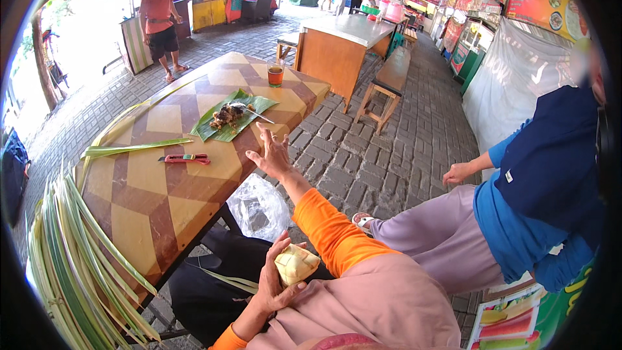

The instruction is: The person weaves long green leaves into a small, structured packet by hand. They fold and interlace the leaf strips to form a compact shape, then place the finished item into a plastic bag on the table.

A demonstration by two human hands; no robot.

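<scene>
The left hand (267,288) grasps a pale woven leaf pouch (298,264) above the lap, thumb and fingers curled around its side. The right hand (275,157) holds nothing, its fingers spread at the edge of the bench (149,198); whether they touch the top is hard to tell. Near them lies a green leaf (223,132) bearing dark food (228,115). A red cutter (184,159) and long leaf strips (78,253) lie farther left.
</scene>
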